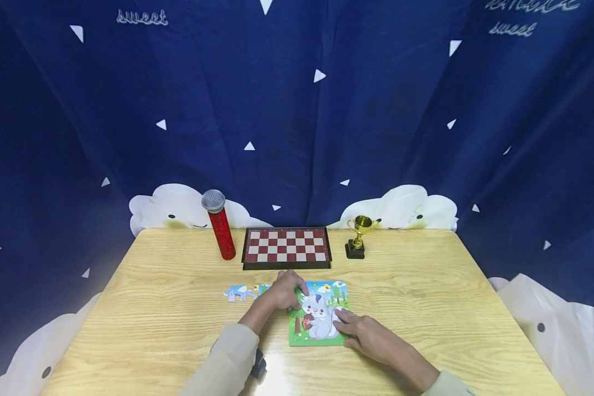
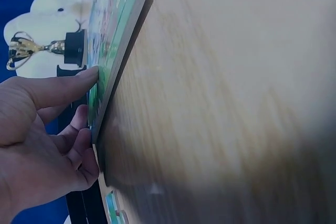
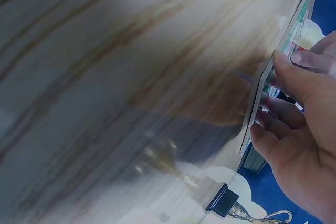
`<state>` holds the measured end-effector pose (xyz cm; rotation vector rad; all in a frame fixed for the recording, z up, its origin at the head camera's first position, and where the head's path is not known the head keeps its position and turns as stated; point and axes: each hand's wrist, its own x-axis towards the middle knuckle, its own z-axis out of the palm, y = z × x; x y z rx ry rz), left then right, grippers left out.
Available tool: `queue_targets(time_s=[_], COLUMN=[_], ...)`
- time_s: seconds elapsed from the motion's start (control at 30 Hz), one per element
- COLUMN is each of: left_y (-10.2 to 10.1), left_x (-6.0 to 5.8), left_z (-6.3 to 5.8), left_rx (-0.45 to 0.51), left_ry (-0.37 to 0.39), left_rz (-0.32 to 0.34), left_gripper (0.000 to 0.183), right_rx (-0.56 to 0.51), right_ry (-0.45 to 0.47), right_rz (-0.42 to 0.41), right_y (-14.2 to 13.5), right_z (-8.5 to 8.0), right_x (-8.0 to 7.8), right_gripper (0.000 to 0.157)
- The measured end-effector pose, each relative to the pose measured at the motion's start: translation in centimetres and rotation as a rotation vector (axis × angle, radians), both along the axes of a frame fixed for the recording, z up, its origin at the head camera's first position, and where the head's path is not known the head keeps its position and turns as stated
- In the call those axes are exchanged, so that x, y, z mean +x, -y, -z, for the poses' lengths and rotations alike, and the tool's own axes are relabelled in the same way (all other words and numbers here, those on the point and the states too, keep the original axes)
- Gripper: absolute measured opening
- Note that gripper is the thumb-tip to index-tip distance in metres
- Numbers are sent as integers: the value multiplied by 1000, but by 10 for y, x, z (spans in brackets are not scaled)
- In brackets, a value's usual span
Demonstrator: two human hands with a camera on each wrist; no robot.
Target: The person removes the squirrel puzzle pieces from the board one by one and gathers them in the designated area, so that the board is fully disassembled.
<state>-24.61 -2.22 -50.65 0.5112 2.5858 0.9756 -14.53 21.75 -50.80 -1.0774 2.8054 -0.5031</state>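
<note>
A jigsaw puzzle (image 1: 317, 330) with a grey squirrel holding an acorn lies on the table in the head view. At its upper left corner is my left hand (image 1: 284, 289); the left wrist view shows the thumb on the picture side and curled fingers at the board's edge. Whether a loose piece is under those fingers is hidden. On the puzzle's right side rests my right hand (image 1: 363, 333), fingers extended over the picture and thumb near the edge. Loose jigsaw pieces (image 1: 237, 293) lie left of the left hand, partly covered by it.
Behind the puzzle is a red-and-white chessboard (image 1: 287, 246). A red microphone (image 1: 221, 231) stands to its left, and a gold trophy cup (image 1: 358, 236) on a black base to its right. A blue curtain (image 1: 297, 110) hangs behind the wooden table (image 1: 153, 313).
</note>
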Motion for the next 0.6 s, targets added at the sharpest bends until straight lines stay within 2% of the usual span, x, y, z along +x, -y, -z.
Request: queue_targets(time_s=[0.17, 0.4, 0.47, 0.6], left_y=[0, 0, 1, 4], left_x=[0, -1, -2, -5], left_z=[0, 0, 0, 1], left_rx=[-11, 38, 47, 77], left_ry=[-25, -10, -13, -42], left_rz=[6, 8, 17, 36], left_gripper=[32, 54, 52, 32], right_rx=[3, 9, 10, 12], right_ry=[5, -3, -1, -9], right_rz=[3, -1, 0, 0], right_y=[0, 0, 0, 0], right_z=[0, -1, -1, 0], right_x=[0, 0, 0, 0], right_gripper=[42, 42, 42, 42])
